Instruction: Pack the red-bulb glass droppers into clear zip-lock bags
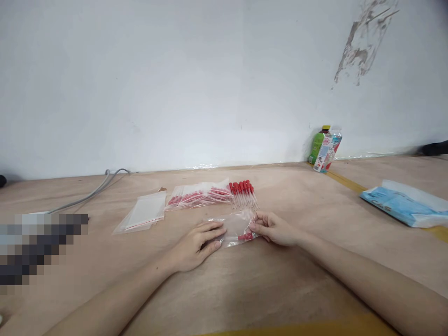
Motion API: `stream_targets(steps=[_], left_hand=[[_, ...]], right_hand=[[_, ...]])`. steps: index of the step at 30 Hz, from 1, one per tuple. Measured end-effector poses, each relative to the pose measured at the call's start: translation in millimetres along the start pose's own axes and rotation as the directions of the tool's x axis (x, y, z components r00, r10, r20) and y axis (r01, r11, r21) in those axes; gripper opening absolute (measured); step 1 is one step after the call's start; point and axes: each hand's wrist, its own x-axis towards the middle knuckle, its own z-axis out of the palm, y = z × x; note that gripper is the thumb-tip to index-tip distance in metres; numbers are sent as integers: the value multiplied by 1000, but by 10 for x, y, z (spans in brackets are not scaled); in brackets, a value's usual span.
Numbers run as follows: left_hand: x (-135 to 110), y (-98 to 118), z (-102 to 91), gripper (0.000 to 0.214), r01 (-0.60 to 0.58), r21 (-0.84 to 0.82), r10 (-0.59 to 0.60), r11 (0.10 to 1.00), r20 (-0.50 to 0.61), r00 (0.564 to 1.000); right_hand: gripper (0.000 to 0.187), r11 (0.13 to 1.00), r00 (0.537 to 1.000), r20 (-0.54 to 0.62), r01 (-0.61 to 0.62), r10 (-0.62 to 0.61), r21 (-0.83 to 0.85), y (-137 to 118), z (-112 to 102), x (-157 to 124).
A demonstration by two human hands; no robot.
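Note:
A clear plastic bag lies on the table between my hands, with a small red-topped piece inside near its right end. My left hand rests on the bag's left end, fingers stretched out and apart. At the other end, my right hand pinches the bag's edge between thumb and fingers. Just behind the bag stand in a row several red-bulbed droppers with thin clear stems, lying side by side. Left of them is a pile of filled clear bags with red pieces showing through.
A stack of flat clear bags lies to the left, near a grey cable. A green bottle and a carton stand by the wall. A blue packet lies at right. The left edge is pixelated.

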Motion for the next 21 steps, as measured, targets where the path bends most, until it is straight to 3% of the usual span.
stream_targets(steps=[4, 8, 11, 12, 15, 17, 21], left_hand=[[-14, -11, -15, 41, -1, -22, 0, 1000, -7, 1000], [-20, -41, -9, 34, -13, -28, 14, 1000, 49, 999], [-12, -47, -5, 34, -18, -24, 20, 1000, 63, 998], [-8, -45, -5, 34, -22, -20, 23, 1000, 67, 998], [2, -41, -11, 35, -16, -5, 16, 1000, 85, 996], [1, -41, -18, 35, -5, 1, 5, 1000, 96, 995], [-13, -41, -21, 35, -4, 1, 4, 1000, 101, 995]], right_hand=[[32, 994, 995, 30, -94, 93, 47, -25, -114, 10], [35, 971, 970, 43, -240, 240, -6, -84, -302, 6], [26, 973, 963, -199, -206, 182, -108, -94, -479, 96], [22, 969, 940, -316, -187, 130, -159, -82, -540, 151], [18, 936, 811, -584, -175, -38, -305, 1, -709, 380], [19, 920, 741, -664, -186, -99, -345, 78, -795, 567], [32, 924, 679, -717, -152, -159, -350, 196, -896, 952]])
